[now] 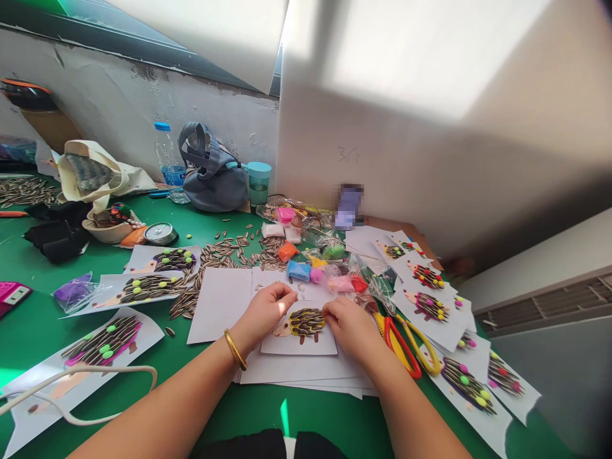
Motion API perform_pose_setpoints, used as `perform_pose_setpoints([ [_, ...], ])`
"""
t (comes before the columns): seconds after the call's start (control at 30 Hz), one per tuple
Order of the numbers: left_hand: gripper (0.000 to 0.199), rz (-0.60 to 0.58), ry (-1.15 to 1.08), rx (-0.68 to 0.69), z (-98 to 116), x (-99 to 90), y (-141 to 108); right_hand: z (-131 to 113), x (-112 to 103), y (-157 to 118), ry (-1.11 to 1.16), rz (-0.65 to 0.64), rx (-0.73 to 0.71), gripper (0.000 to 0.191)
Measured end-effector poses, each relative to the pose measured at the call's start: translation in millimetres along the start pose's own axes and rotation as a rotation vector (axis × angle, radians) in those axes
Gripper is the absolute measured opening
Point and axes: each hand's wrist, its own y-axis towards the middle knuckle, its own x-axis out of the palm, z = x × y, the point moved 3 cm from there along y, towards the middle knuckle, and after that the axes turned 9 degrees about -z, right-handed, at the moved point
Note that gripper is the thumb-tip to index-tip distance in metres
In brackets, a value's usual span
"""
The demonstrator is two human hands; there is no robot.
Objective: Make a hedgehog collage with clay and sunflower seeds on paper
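Note:
A white card with a hedgehog picture lies in front of me. The hedgehog has a peach face, brown feet and striped sunflower seeds set in yellow clay as spines. My right hand is closed in a pinch at the right end of the seed-covered back; whatever its fingertips hold is hidden. Over the card's upper left, my left hand has its fingers pressed together above the hedgehog's face, and I cannot make out anything in them. Beneath the card lies a stack of white paper.
Loose sunflower seeds spread behind the blank sheet. Colourful clay packets, including a blue one, lie beyond my hands. Red-handled scissors rest at right, near finished hedgehog cards. A white cable crosses at left.

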Motion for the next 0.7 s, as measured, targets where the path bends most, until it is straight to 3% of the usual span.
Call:
perform_pose_setpoints([
  [0.2, 0.027, -0.068, -0.231, -0.124, -0.6, 3.8, -2.6, 6.0, -0.2, -2.5, 0.06, 0.027, -0.02, 0.017],
  [0.43, 0.027, -0.214, -0.635, -0.238, -2.8, 7.1, -6.9, 5.6, -8.2, -8.6, 0.167, 0.219, -0.072, 0.018],
  [0.57, 0.037, -0.278, -0.609, -0.205, 1.2, 10.6, -11.0, -5.2, -10.1, -11.6, 0.26, 0.298, -0.171, 0.019],
  [0.7, 0.05, -0.437, -0.473, -0.18, 6.1, 20.6, -18.5, -20.4, -9.5, -15.6, 0.375, 0.261, -0.289, 0.019],
])
